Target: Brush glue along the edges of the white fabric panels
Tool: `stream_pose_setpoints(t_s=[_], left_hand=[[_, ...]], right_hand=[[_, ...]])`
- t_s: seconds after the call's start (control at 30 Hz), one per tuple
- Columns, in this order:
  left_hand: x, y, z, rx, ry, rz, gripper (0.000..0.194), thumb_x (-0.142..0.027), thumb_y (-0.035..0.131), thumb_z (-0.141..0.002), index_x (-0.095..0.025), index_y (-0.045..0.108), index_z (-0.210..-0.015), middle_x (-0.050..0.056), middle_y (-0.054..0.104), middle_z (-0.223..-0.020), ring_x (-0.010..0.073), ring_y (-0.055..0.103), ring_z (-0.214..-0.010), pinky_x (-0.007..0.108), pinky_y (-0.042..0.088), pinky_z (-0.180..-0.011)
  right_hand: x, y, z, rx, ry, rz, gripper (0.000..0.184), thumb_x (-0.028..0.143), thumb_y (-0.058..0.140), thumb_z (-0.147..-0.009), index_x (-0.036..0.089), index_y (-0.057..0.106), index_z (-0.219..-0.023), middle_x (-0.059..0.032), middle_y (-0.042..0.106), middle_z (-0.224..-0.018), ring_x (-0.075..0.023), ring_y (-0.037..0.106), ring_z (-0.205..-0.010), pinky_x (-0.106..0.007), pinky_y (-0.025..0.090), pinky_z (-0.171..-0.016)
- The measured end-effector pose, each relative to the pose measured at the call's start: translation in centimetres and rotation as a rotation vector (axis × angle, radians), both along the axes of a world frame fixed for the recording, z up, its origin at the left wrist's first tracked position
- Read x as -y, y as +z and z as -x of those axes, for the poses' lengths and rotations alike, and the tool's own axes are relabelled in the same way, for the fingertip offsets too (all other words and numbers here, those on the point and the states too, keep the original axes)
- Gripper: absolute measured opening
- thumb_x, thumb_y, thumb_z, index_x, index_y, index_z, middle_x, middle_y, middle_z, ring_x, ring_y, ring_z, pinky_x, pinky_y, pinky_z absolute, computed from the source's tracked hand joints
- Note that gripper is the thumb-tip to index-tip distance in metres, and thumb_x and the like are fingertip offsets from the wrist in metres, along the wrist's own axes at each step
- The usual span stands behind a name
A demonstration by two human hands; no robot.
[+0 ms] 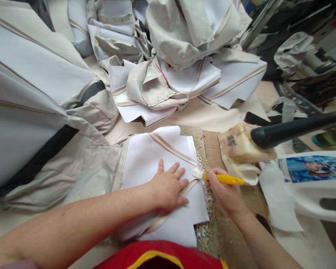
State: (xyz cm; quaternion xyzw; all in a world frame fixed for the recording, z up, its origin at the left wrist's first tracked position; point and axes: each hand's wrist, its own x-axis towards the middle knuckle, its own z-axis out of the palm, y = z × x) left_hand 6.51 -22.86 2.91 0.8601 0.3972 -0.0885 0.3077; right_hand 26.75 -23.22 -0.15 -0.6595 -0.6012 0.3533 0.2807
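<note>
While my left hand (pixel 168 186) presses flat, fingers spread, on the white fabric piece (pixel 159 157), my right hand (pixel 226 190) grips the yellow-handled brush (pixel 224 179) just beside its edge.

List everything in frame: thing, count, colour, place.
white fabric piece: one, white with beige trim strip, centre, flat under the left hand
yellow-handled brush: one, yellow handle with whitish tip, in the right hand, tip at the fabric edge
cardboard work board: one, brown, crusted with pale residue, under the fabric's right edge
glue-stained container: one, cream, right of centre on the board
black handle: one, black, sticking out of the container toward the right
fabric pile: many pieces, pale grey and beige, top and left
printed picture: one, blue, far right on a white surface
left hand: one, pressed flat on the fabric
right hand: one, grip closed on the brush
</note>
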Motion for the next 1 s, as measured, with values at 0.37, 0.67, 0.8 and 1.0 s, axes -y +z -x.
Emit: stream_pose_setpoints(t_s=[0.37, 0.67, 0.8, 1.0], left_hand=[[0.6, -1.4, 0.4, 0.027, -0.008, -0.085, 0.052, -0.054, 0.044, -0.084, -0.027, 0.047, -0.128, 0.013, 0.033, -0.144, 0.035, 0.018, -0.134, 0.074, 0.009, -0.094], [0.6, -1.6, 0.5, 0.031, -0.021, -0.087, 0.053, -0.055, 0.041, -0.084, -0.027, 0.045, -0.129, 0.013, 0.032, -0.144, 0.0348, 0.018, -0.135, 0.074, 0.009, -0.095], [0.7, -1.4, 0.5, 0.021, -0.025, -0.086, 0.051, -0.053, 0.042, -0.085, -0.026, 0.046, -0.128, 0.013, 0.033, -0.143, 0.0344, 0.018, -0.134, 0.075, 0.009, -0.094], [0.8, -1.5, 0.4, 0.009, -0.031, -0.119, 0.052, -0.054, 0.042, -0.085, -0.027, 0.044, -0.129, 0.013, 0.033, -0.143, 0.0343, 0.017, -0.134, 0.075, 0.01, -0.092]], right_hand=[[-1.4, -0.6, -0.6, -0.01, 0.033, -0.118, 0.028, 0.039, 0.048, -0.085, 0.02, 0.054, -0.066, 0.0012, 0.055, -0.058, -0.0147, 0.053, -0.057, -0.026, 0.041, -0.058], [1.7, 0.0, -1.0, 0.066, 0.11, -0.078, 0.03, 0.037, 0.045, -0.086, 0.02, 0.053, -0.062, 0.0018, 0.054, -0.056, -0.0141, 0.052, -0.054, -0.026, 0.039, -0.056], [4.1, 0.7, -1.8, 0.086, 0.139, 0.007, 0.031, 0.036, 0.046, -0.086, 0.02, 0.054, -0.06, 0.0013, 0.054, -0.055, -0.0144, 0.052, -0.053, -0.027, 0.039, -0.054], [2.1, -0.8, -1.1, -0.024, 0.01, -0.124, 0.027, 0.038, 0.047, -0.087, 0.02, 0.056, -0.069, 0.0001, 0.057, -0.061, -0.0151, 0.054, -0.059, -0.027, 0.042, -0.058]])
